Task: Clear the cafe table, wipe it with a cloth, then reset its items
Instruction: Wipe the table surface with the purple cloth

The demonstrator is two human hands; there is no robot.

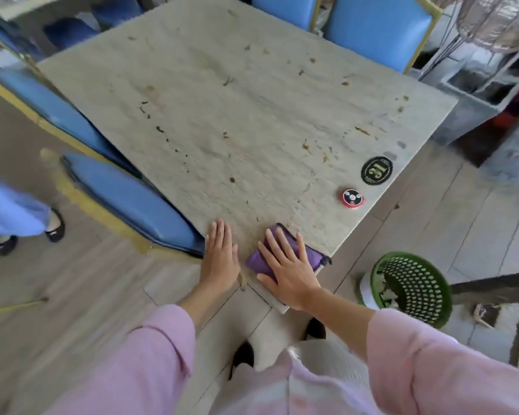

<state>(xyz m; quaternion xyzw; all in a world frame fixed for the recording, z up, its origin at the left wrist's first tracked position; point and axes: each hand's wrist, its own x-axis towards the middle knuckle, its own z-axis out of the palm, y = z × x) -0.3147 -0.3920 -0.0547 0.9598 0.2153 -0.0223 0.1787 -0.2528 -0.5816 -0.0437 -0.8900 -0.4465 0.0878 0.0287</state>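
Cloth (pixel 285 250), purple and folded, lies at the near corner of the cafe table (pixel 237 115), about six o'clock on the slab, and I have my right hand (pixel 288 271) pressed flat on top of it, fingers spread, palm down, not curled around it. My left hand (pixel 221 259) is open too, flat on the bare stone just beside the cloth at its nine o'clock, holding nothing.

I read the table as cleared and the wipe as only begun: brown flecks show across the middle and toward one and two o'clock.

Risks from here, as I judge them. The cloth already hangs over the table edge under my palm, so a stroke pulled toward me could drag it off the corner to the floor. A sweep out toward three o'clock would meet the small red and black round puck (pixel 352 199) and the black round disc (pixel 376 170) near that edge; either could be shoved off, perhaps toward the green basket (pixel 411 289) standing on the floor below. Wiping with a flat palm rather than a real grip also lets the cloth slip or bunch.

Writing: the black disc carries a large gold number, seemingly "31", seen upside down. The puck's marks are too small to read.
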